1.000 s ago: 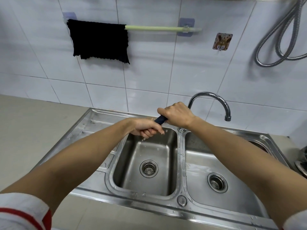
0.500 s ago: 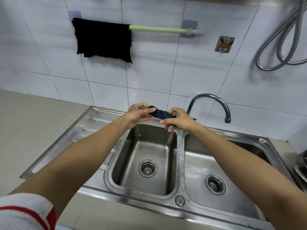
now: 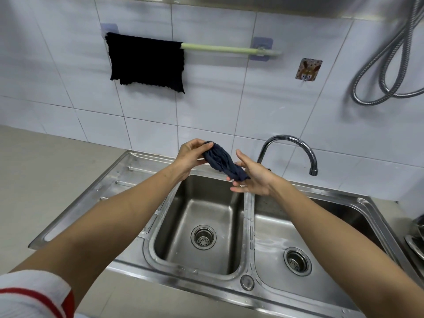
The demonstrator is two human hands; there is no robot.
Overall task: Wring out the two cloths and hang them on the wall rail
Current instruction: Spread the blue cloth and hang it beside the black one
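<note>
A black cloth (image 3: 146, 61) hangs spread over the left end of the pale green wall rail (image 3: 229, 49). A twisted dark blue cloth (image 3: 221, 162) is held above the left basin of the steel sink (image 3: 202, 267). My left hand (image 3: 191, 154) pinches its upper left end between thumb and fingers. My right hand (image 3: 252, 175) is open, fingers spread, with the cloth's lower end lying against its fingers.
A curved chrome tap (image 3: 296, 145) stands behind the divider between the basins, right of my right hand. A metal hose (image 3: 390, 72) loops on the wall at the upper right. A small decorated hook (image 3: 308, 68) is stuck right of the rail. Beige countertop (image 3: 46, 171) lies left.
Both hands had the cloth tightly twisted over the basin; they rose and moved apart. My right hand has opened and the cloth has loosened, now sloping from upper left to lower right.
</note>
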